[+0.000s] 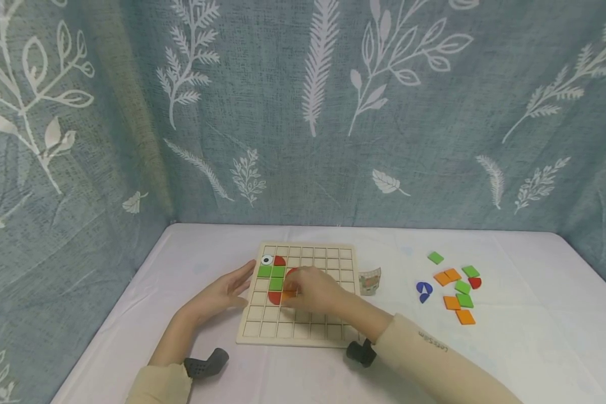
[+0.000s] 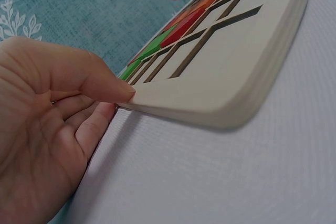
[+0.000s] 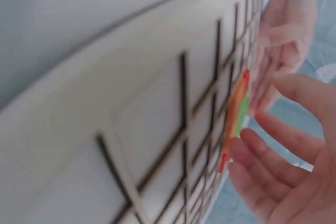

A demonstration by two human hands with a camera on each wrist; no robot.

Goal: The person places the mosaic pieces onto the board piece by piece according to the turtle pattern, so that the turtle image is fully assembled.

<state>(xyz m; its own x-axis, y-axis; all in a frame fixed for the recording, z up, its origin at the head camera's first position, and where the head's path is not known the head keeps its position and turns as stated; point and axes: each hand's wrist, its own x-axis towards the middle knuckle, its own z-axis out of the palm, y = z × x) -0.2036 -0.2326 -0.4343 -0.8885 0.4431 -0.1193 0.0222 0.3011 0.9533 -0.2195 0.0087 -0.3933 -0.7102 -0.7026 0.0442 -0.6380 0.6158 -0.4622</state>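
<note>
A pale gridded wooden board [image 1: 317,331] lies on the table. My left hand [image 1: 221,293] is at its left edge, the thumb tip touching the rim in the left wrist view. Over the board's middle left, my right hand [image 1: 315,289] reaches down, fingers slightly bent and apart in the right wrist view. Its fingertips are right at an orange piece [image 1: 288,294], partly hidden by the hand. Nearby in the grid are green squares [image 1: 276,284], red rounded pieces [image 1: 275,298] and a round white eye piece [image 1: 266,260] with a black dot.
A small patterned card [image 1: 370,281] stands tilted by the board's right edge. Farther right lie loose orange squares [image 1: 466,317], green squares [image 1: 436,257], a red piece [image 1: 475,283] and blue pieces [image 1: 424,288]. A patterned curtain [image 1: 283,140] hangs behind the table.
</note>
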